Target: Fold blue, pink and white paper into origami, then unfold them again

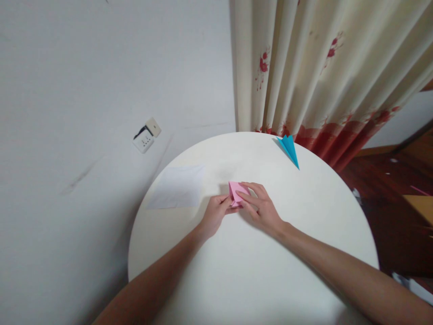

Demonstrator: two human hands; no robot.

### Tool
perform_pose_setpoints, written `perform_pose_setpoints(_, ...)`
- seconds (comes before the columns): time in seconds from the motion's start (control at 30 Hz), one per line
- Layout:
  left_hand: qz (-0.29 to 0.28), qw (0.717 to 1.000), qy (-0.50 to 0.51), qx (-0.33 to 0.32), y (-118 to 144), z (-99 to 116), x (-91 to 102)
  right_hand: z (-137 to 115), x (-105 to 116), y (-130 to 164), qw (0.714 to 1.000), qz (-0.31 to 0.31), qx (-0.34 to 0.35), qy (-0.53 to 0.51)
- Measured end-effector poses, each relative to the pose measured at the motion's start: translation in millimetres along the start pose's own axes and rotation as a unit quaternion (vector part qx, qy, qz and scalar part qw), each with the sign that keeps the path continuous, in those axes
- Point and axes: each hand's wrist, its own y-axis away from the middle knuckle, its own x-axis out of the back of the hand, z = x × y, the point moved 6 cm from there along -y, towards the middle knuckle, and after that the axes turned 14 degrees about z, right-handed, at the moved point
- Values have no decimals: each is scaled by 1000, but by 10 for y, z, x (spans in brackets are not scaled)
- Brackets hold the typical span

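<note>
A small folded pink paper (pixel 236 189) lies near the middle of the round white table (pixel 304 225). My left hand (pixel 215 213) pinches its lower left edge. My right hand (pixel 260 205) rests on its right side, fingers pressing the paper flat against the table. Part of the pink paper is hidden under my right fingers.
A white sheet of paper (pixel 177 192) lies flat on the table's left side. A folded blue paper shape (pixel 289 149) sits at the far edge by the flowered curtain (pixel 321 72). A wall socket (pixel 146 135) is on the white wall to the left. Dark wooden floor shows at right.
</note>
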Motion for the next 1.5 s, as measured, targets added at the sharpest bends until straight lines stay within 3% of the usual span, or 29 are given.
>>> perform_pose_setpoints(0.17,39,996,70,32,-9,-3,18,-23,-29,-5,999,-36,16,33)
perform_pose_setpoints(0.33,6,999,35,-4,7,39,-9,-32,-46,11,999,-49,-16,6)
perform_pose_setpoints(0.43,19,999,45,-2,-8,28,18,115,4,29,990,33,-134,-27)
perform_pose_setpoints(0.5,22,998,56,-2,-13,26,24,263,14,71,964,85,-243,-68)
perform_pose_setpoints(0.6,22,999,46,-10,-6,17,23,413,-84,139,911,74,-371,-161)
perform_pose_setpoints(0.67,13,999,28,-25,3,10,14,435,-142,152,891,46,-403,-205)
perform_pose_setpoints(0.83,-15,997,-7,-74,-8,17,-4,442,-134,143,873,63,-407,-262)
perform_pose_setpoints(0.93,5,995,-5,-100,-42,68,33,443,-132,144,876,63,-395,-268)
perform_pose_setpoints(1.1,86,983,-31,-159,-69,227,154,407,-93,116,908,63,-345,-231)
perform_pose_setpoints(1.37,48,963,-117,-238,-8,340,104,334,58,24,964,60,-231,-115)
perform_pose_setpoints(1.5,59,951,-148,-264,-4,353,118,299,85,-5,980,42,-179,-79)
